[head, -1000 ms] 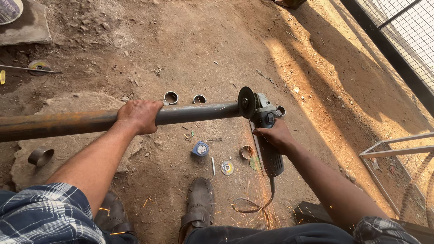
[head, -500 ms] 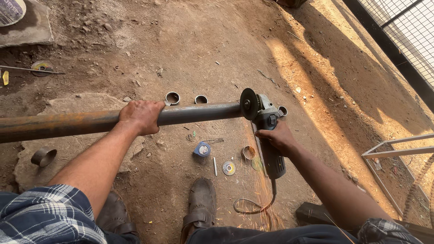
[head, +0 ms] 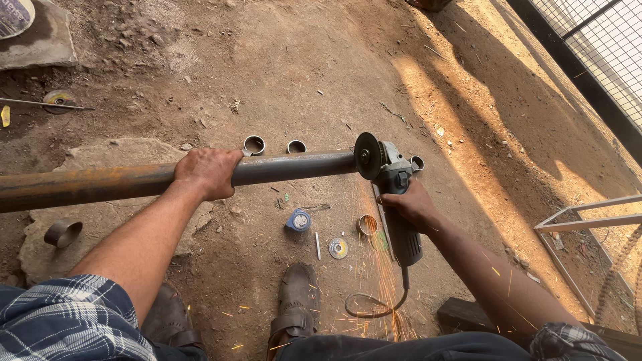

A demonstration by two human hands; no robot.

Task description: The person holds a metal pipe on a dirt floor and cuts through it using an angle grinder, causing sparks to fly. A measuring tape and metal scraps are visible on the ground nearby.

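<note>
A long rusty steel pipe (head: 100, 182) runs level across the view from the left edge to the middle. My left hand (head: 207, 171) grips it from above, near its middle. My right hand (head: 409, 204) holds a dark angle grinder (head: 396, 200) by its body. The grinder's disc (head: 367, 155) meets the pipe's right end, and orange sparks fall toward the ground near my feet. The grinder's cable (head: 374, 304) loops on the dirt below.
Short cut pipe rings (head: 254, 144) lie on the dirt behind the pipe, another ring (head: 63, 233) at left. A blue tape roll (head: 299, 220) and a spare disc (head: 338, 248) lie near my shoe (head: 297, 301). A metal frame (head: 588, 224) and a mesh fence (head: 595, 40) stand right.
Sparks now fly from the disc at the pipe's end; none showed earlier. Both hands keep their grips and the pipe has hardly moved.
</note>
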